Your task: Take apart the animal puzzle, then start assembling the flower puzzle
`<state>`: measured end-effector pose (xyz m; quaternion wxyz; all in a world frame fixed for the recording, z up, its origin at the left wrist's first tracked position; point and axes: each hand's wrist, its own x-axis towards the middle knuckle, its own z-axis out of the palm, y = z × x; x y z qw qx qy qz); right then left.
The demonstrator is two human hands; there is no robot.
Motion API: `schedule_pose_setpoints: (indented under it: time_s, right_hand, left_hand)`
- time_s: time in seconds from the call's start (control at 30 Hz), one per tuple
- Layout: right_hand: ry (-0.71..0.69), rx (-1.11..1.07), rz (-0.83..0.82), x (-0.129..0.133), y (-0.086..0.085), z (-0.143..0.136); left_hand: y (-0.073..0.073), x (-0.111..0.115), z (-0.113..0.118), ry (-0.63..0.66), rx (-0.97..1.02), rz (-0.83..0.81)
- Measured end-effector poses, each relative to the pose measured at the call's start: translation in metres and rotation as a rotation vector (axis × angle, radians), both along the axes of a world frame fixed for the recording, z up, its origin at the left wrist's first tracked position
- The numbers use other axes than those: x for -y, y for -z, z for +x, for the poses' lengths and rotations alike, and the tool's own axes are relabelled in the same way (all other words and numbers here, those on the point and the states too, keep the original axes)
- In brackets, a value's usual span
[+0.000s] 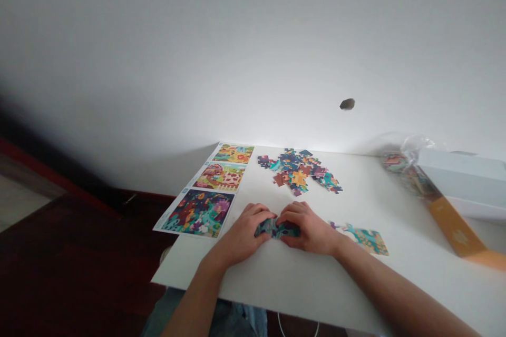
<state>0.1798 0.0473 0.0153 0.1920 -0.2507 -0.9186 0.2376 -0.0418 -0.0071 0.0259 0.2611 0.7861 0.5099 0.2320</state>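
Between my two hands, close to the table's front, lie teal and dark jigsaw puzzle pieces (272,227). My left hand (250,227) grips the left side of them, thumb at the near edge and fingers at the far edge. The right side is held the same way by my right hand (306,226). Whether the pieces are fully joined I cannot tell, since my fingers cover much of them. A joined strip of puzzle pieces (371,240) rests beside my right wrist, partly hidden by it. Farther back is a loose pile of puzzle pieces (298,168).
A picture sheet (205,189) with three printed scenes lies at the table's left edge. On the right stand an open white and orange box (458,226) and a clear plastic bag (419,150). A white wall (253,52) with a small hole rises behind the table.
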Motion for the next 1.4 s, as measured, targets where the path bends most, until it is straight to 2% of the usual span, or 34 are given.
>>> schedule_pose_setpoints:
  time_s: [0.27,0.53,0.83,1.13,1.4]
  right_hand:
    - [-0.014,0.007,0.026,-0.0003,0.0017,0.0005]
    - [-0.022,0.007,0.024,-0.0001,0.0007,0.0009]
    - [-0.024,0.007,0.015,-0.0005,0.0008,0.0011]
    - [-0.026,0.002,0.019,-0.0004,0.0015,0.0015]
    - [-0.025,0.011,0.028,-0.0013,0.0016,0.0016]
  left_hand:
    - [0.0022,-0.0015,-0.005,-0.024,0.039,0.016]
    - [0.0023,-0.0045,-0.0049,-0.072,-0.083,0.084]
    - [0.0033,-0.0061,-0.0032,-0.063,-0.068,0.058]
    - [0.0089,-0.0087,-0.0066,-0.055,-0.071,0.112]
    - [0.0078,-0.0084,-0.0064,-0.047,-0.071,0.123]
